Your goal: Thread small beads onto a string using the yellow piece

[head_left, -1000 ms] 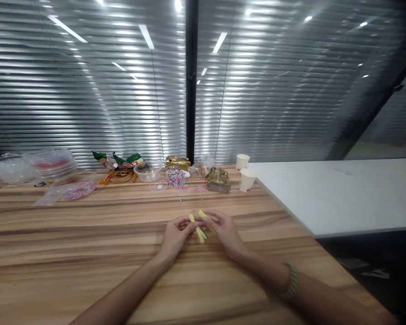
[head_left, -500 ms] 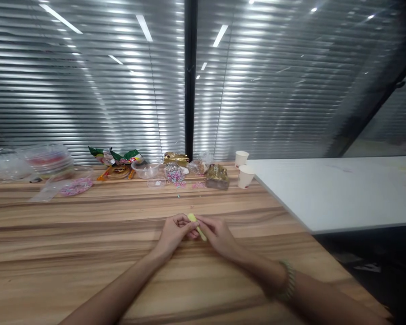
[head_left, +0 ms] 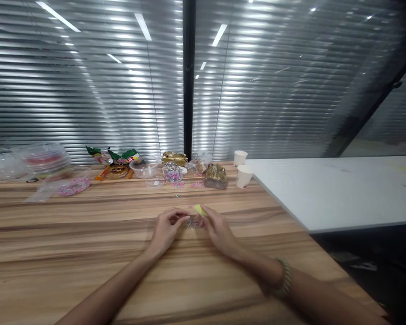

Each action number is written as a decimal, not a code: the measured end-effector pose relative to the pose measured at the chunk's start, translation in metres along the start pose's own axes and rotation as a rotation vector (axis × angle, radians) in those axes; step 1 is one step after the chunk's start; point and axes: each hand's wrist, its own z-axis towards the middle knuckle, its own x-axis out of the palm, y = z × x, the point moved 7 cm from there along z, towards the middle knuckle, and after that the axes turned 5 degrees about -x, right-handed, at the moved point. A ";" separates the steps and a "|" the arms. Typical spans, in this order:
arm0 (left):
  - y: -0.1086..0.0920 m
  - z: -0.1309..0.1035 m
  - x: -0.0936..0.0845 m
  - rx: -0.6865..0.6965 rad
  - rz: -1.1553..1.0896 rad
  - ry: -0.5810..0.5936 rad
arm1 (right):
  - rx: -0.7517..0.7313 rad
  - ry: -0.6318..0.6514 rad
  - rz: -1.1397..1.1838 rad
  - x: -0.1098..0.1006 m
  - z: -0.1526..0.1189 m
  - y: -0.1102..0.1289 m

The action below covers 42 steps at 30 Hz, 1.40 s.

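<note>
Raised now, yellow piece (head_left: 199,209) tops right grip (head_left: 219,231).

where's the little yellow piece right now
In the head view the yellow piece sits mid-frame, pinched at the fingertips of the right hand, just right of the left hand, above the wooden table.

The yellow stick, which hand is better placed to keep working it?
Probably the right hand: its fingertips already pinch the yellow stick, while the left hand sits just beside it.
</note>
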 end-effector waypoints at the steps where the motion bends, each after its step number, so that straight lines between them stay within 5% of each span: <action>1: -0.001 0.002 -0.004 0.029 0.065 -0.015 | 0.039 -0.030 0.003 -0.003 0.001 -0.006; 7: -0.005 0.002 0.001 0.136 0.323 0.091 | 0.144 -0.163 0.052 -0.011 0.001 -0.023; 12: -0.010 -0.006 0.012 0.235 0.520 0.112 | 0.111 -0.081 0.032 -0.005 0.002 -0.015; 24: -0.004 -0.004 0.017 0.077 0.156 0.180 | 0.029 0.196 0.008 0.009 0.007 -0.002; 33: 0.001 -0.003 0.017 -0.037 -0.034 0.173 | 0.032 0.129 0.005 0.005 0.008 0.002; 42: -0.008 -0.011 0.018 0.069 0.023 0.080 | 0.070 0.042 -0.043 0.000 0.008 -0.003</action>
